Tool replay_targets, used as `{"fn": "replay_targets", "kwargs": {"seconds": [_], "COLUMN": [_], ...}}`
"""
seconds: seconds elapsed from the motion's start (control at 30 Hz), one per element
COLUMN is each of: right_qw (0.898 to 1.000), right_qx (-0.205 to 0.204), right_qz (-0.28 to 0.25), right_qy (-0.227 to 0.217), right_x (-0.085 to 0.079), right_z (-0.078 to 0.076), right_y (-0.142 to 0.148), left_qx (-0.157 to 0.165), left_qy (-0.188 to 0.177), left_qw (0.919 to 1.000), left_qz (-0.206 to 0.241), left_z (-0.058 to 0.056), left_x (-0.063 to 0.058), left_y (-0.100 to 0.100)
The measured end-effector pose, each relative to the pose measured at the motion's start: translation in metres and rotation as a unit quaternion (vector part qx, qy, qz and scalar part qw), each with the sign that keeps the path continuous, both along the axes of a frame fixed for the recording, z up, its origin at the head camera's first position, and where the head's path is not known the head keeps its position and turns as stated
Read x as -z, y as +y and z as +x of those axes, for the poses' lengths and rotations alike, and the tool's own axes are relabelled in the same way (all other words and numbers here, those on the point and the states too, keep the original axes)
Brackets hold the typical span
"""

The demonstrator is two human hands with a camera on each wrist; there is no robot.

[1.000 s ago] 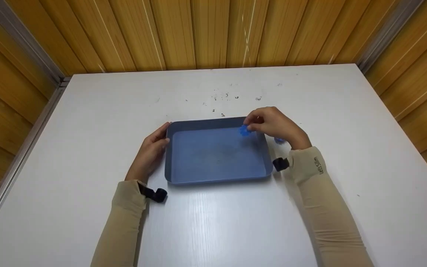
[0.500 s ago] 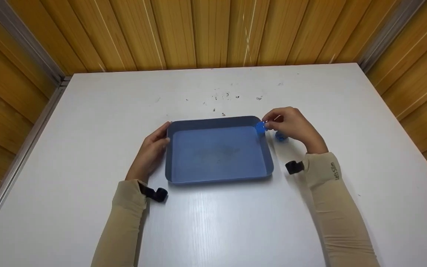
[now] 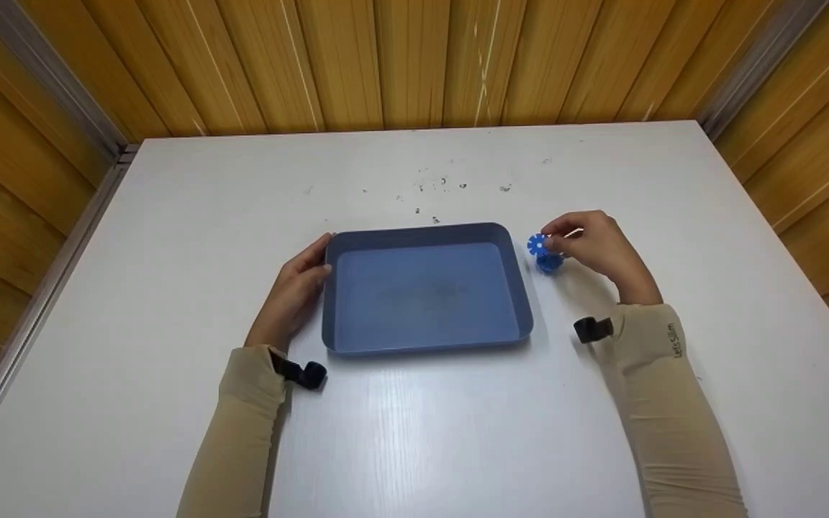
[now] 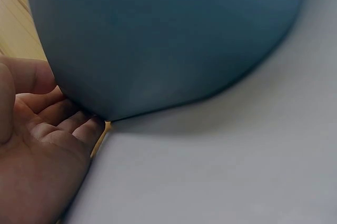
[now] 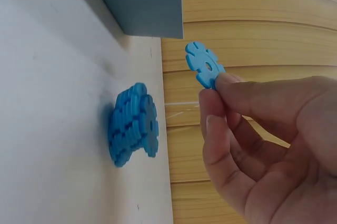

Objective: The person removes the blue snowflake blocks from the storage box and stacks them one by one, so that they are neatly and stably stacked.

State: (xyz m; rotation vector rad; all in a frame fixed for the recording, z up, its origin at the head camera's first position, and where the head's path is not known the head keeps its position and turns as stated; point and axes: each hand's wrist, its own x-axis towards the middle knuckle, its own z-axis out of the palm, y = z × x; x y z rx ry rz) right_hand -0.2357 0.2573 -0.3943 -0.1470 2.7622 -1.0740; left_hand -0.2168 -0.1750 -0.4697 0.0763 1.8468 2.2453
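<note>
My right hand (image 3: 594, 244) pinches one thin blue notched disc (image 3: 537, 244) with a small centre hole between thumb and fingertips. The right wrist view shows that disc (image 5: 202, 65) raised above the tabletop. Just below it stands a short stack of the same blue notched discs (image 5: 133, 121), beside the right wall of the tray; in the head view the held disc partly overlaps the stack (image 3: 550, 263). On the other side, my left hand (image 3: 296, 291) holds the left wall of a blue-grey rectangular tray (image 3: 425, 295), its fingers along the lower edge in the left wrist view.
The tray lies flat in the middle of a white table (image 3: 414, 432) with small dark marks (image 3: 443, 185) behind it. Wood-patterned panels (image 3: 414, 65) enclose the back and both sides. A black camera (image 3: 592, 329) juts inward from the right wrist.
My right hand has carried the disc rightward, from over the tray's back right corner, across the wall, to above the stack, which now shows more fully. The left hand keeps its place.
</note>
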Motion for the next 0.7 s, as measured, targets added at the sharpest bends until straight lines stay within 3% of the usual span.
{"fn": "replay_targets", "kwargs": {"seconds": [0.7], "right_qw": [0.998], "right_qx": [0.018], "right_qz": [0.029], "right_qy": [-0.061], "right_x": [0.01], "right_z": [-0.002], "right_y": [0.021], "left_qx": [0.0], "left_qy": [-0.001], "left_qw": [1.0], "left_qz": [0.005], "left_z": [0.002], "left_x": [-0.002], "left_y": [0.0]}}
